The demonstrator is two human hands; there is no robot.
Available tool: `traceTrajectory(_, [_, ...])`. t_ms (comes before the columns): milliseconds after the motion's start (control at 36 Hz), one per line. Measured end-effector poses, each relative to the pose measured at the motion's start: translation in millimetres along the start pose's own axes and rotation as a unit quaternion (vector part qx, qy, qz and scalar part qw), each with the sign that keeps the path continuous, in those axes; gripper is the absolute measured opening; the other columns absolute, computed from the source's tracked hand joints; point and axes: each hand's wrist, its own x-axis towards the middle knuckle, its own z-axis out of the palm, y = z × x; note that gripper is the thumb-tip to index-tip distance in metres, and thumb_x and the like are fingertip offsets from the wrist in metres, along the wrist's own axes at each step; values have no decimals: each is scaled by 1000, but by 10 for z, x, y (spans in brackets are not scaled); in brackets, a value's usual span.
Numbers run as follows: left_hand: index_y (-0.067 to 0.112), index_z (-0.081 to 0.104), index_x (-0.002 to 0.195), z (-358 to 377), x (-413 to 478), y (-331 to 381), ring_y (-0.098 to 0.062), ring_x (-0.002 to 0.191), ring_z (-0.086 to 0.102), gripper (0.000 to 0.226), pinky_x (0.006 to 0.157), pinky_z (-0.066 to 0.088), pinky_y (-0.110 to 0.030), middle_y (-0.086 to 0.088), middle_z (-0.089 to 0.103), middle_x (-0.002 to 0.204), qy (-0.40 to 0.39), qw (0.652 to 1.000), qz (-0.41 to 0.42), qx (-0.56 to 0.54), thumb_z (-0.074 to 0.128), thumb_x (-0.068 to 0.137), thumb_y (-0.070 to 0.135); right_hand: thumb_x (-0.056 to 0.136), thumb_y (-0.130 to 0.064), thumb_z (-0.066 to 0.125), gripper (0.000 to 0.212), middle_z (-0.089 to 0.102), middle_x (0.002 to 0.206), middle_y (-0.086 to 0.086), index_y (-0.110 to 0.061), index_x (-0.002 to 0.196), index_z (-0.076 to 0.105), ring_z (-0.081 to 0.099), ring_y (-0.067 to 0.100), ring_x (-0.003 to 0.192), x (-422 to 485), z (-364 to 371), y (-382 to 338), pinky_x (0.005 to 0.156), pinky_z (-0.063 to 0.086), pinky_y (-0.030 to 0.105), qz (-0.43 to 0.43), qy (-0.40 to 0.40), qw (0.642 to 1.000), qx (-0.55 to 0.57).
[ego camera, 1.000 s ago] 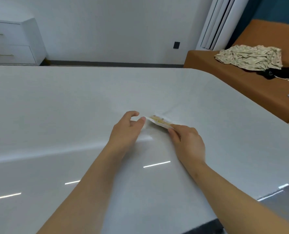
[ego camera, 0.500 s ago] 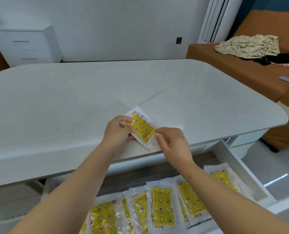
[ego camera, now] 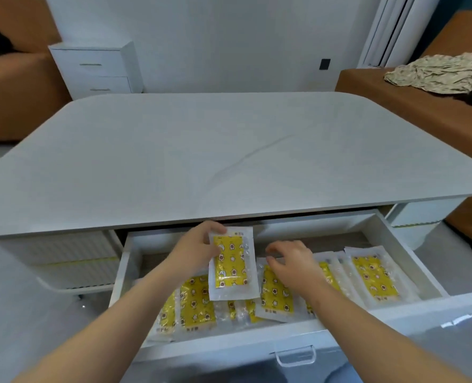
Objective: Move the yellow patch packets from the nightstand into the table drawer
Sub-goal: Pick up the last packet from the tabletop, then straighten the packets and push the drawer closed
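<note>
My left hand pinches a yellow patch packet by its top left corner and holds it upright-facing over the open table drawer. Several more yellow patch packets lie flat on the drawer's floor, overlapping one another. Just to the right of the held packet, my right hand hovers with loosely curled fingers above the lying packets and holds nothing. The white nightstand stands against the far wall at the left; nothing shows on its top.
The white table top stretches above the drawer. Orange sofas flank it, the right one carrying a crumpled patterned cloth. A handle sticks out of the drawer front near me.
The packet has come down from over the table top into the drawer. My right hand has let go of it; only the left hand holds it now. The view has tilted downward.
</note>
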Motion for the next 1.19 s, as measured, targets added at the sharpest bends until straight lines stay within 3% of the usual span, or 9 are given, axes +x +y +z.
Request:
traceTrajectory(56, [28,54,112,38,-17,-71,-16,73,58,37,61,51,-22,-4,59,88,-23,999,-16,32,59,86,3,95,-30,45,37,52,133,-6,-24,131,49,37,15,127,-8,4,33,106,32,30,14,-36,999,-29])
traceTrajectory(139, [25,42,133,106,-41,-168,-17,93,64,64,75,54,-25,-3,61,112,-97,994,-52,21,65,79,-2,95,-35,42,43,45,141,-6,-27,136,42,31,17,132,15,18,78,108,26,32,33,-73,995,-64])
traceTrajectory(222, [25,46,131,170,-11,-210,-9,88,62,59,67,50,-17,5,61,103,-98,992,-65,34,64,81,-1,96,-42,37,45,39,145,-5,-29,139,37,25,20,136,49,34,99,111,21,34,41,-101,989,-99])
traceTrajectory(361, [27,58,106,226,75,-252,-11,90,60,32,78,50,-26,6,62,101,-70,982,-42,169,69,79,16,96,-44,35,48,37,148,-2,-30,142,34,18,25,141,111,77,180,112,16,38,45,-150,978,-139])
traceTrajectory(500, [26,51,126,249,115,-261,-22,119,43,51,95,39,-33,-1,50,125,-65,933,-22,353,65,80,43,97,-30,40,39,46,140,-2,-30,135,44,29,23,133,182,52,228,108,23,36,20,-122,983,-136])
traceTrajectory(583, [30,42,135,307,169,-225,-27,135,26,61,108,26,-41,-3,36,143,-89,910,4,405,58,82,55,98,-23,39,33,51,135,-4,-29,128,51,32,21,129,232,40,258,105,26,35,10,-110,988,-110])
traceTrajectory(722, [27,23,146,457,201,-214,-22,138,30,85,115,19,-45,2,31,151,-184,903,-17,388,61,77,59,99,-21,38,31,56,130,-8,-30,121,58,33,19,126,284,28,320,102,25,32,-14,-102,991,-90])
traceTrajectory(1056, [26,22,146,495,191,-203,-23,137,32,79,112,20,-43,0,34,149,-154,893,-17,424,54,82,60,99,-25,36,32,49,135,-13,-32,120,59,30,14,130,305,34,378,107,21,32,-57,-148,984,-78])
traceTrajectory(1194, [28,19,147,513,208,-169,-25,140,26,74,113,18,-42,-1,28,152,-148,896,-24,418,49,87,58,97,-44,36,45,32,150,-8,-34,140,35,23,17,139,292,-2,413,114,13,37,23,-164,979,-117])
